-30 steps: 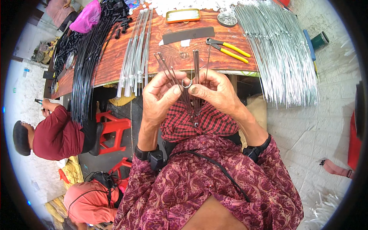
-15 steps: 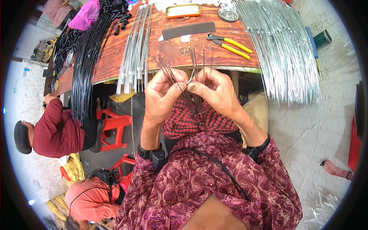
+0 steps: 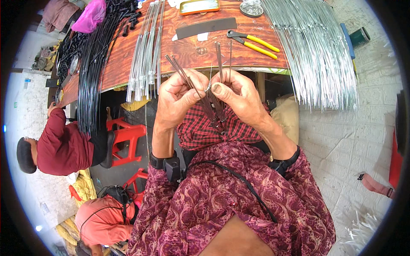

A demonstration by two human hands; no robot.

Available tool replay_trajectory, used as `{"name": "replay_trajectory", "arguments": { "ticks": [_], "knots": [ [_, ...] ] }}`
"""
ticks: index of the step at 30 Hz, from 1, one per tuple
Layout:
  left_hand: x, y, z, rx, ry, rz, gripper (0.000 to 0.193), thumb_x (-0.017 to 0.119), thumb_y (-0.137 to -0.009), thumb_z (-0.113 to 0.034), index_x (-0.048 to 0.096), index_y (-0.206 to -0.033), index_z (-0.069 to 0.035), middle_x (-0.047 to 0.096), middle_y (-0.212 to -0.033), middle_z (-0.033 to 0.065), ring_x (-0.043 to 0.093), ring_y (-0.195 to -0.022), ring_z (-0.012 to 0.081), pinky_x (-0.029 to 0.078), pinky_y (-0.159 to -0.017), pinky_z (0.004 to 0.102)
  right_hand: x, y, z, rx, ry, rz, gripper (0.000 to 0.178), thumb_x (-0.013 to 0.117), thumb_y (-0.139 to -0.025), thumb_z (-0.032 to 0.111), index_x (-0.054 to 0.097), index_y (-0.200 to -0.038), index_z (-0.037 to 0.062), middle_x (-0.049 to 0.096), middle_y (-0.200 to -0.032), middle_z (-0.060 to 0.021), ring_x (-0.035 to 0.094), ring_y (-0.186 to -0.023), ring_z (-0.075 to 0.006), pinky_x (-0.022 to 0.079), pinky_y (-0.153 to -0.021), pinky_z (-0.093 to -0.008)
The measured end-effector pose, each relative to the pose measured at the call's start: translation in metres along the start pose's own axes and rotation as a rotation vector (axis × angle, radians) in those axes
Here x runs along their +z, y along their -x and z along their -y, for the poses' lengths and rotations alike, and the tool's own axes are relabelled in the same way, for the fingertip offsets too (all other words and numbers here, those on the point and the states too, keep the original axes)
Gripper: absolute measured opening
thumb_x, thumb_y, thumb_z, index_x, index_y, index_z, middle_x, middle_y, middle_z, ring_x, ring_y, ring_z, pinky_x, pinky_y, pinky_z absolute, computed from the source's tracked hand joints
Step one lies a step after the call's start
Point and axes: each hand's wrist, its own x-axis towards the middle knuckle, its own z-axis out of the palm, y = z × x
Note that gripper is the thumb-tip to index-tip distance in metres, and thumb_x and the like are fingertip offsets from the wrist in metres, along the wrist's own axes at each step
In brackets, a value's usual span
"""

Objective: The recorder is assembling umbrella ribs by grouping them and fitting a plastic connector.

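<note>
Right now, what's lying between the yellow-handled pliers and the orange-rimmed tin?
In the head view, a dark flat strip lies between the pliers and tin.

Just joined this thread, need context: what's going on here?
A person's left hand and right hand each grip thin dark rods, with a small silvery curved piece between the thumbs. Yellow-handled pliers lie on the wooden table beyond, untouched. Silvery rods are heaped at the table's right.
</note>
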Motion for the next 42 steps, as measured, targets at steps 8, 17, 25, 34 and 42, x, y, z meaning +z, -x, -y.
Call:
{"name": "replay_trajectory", "arguments": {
  "ticks": [8, 17, 25, 34, 42],
  "knots": [
    [-0.004, -0.002, 0.006, 0.028, 0.027, 0.016, 0.014, 0.071, -0.082, -0.007, 0.058, -0.086, -0.003, 0.058, -0.089, 0.0069, 0.056, -0.081, 0.0119, 0.047, -0.073, 0.0254, 0.003, 0.0, 0.001, 0.075, -0.173, -0.012, 0.02, 0.062, -0.09, 0.021, 0.056, -0.087, 0.0023, 0.052, -0.077, 0.0044, 0.043, -0.068, -0.0019, 0.036, -0.058, -0.0192],
    [-0.001, -0.001, -0.02, 0.084, 0.101, 0.111, 0.018, 0.076, -0.076, -0.011, 0.059, -0.08, -0.004, 0.06, -0.083, 0.009, 0.058, -0.077, 0.0163, 0.047, -0.067, 0.0285, -0.01, 0.017, 0.042, 0.105, -0.194, 0.254, 0.024, 0.07, -0.084, 0.014, 0.06, -0.101, 0.0, 0.064, -0.093, -0.003, 0.059, -0.085, -0.0076, 0.05, -0.075, -0.0234],
    [0.003, -0.003, -0.011, 0.054, 0.148, 0.082, 0.018, 0.074, -0.079, -0.014, 0.058, -0.083, -0.005, 0.059, -0.084, 0.0077, 0.056, -0.078, 0.0153, 0.046, -0.069, 0.0284, -0.019, 0.0, 0.025, 0.298, -0.281, 0.267, 0.041, 0.062, -0.09, 0.04, 0.062, -0.102, 0.0007, 0.064, -0.093, -0.0052, 0.062, -0.084, -0.0116, 0.051, -0.074, -0.0254],
    [0.009, -0.005, -0.018, -0.013, 0.054, 0.065, 0.027, 0.08, -0.074, -0.022, 0.057, -0.079, -0.009, 0.055, -0.077, 0.0055, 0.051, -0.071, 0.0125, 0.041, -0.061, 0.0232, -0.015, -0.006, 0.034, 0.144, -0.118, 0.293, 0.016, 0.071, -0.083, 0.013, 0.065, -0.089, -0.0013, 0.063, -0.079, -0.0019, 0.056, -0.072, -0.0074, 0.047, -0.066, -0.0227],
    [0.0, -0.007, -0.015, 0.001, 0.046, 0.157, 0.023, 0.079, -0.073, -0.016, 0.058, -0.073, -0.009, 0.057, -0.077, 0.007, 0.054, -0.071, 0.0166, 0.043, -0.062, 0.0295, -0.014, 0.0, 0.026, 0.19, -0.276, 0.286, 0.017, 0.071, -0.084, 0.018, 0.063, -0.084, 0.0026, 0.061, -0.078, 0.001, 0.055, -0.073, -0.0061, 0.044, -0.067, -0.0213]
  ]
}}
